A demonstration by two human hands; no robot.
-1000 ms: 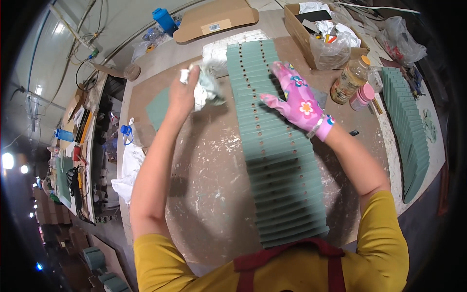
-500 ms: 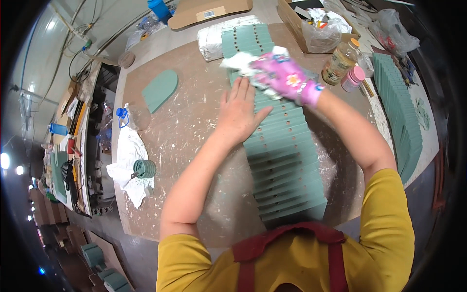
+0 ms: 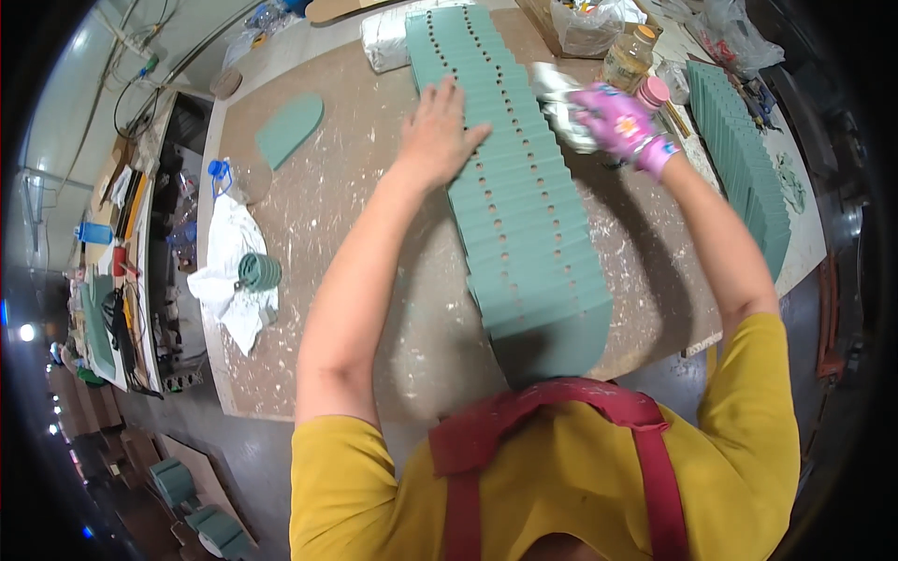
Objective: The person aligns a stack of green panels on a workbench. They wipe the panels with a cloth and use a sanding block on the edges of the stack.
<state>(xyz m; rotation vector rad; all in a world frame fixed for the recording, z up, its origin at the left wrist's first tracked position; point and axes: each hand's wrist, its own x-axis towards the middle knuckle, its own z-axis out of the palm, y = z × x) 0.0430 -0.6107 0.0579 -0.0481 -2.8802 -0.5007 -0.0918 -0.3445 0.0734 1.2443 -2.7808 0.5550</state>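
The bare left hand (image 3: pixel 440 136) lay flat, fingers spread, on the long row of overlapped green panels (image 3: pixel 524 215) running down the table (image 3: pixel 327 234). The gloved right hand (image 3: pixel 619 124) gripped a white rag (image 3: pixel 559 105) at the row's right edge.

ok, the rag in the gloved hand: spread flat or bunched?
Bunched. The white rag is crumpled in the gloved right hand, against the row of green pieces.

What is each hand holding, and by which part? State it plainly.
The right hand, in a pink flowered glove, grips a bunched white cloth by its near end. The left hand holds nothing; it lies flat on the row of overlapping green boards.
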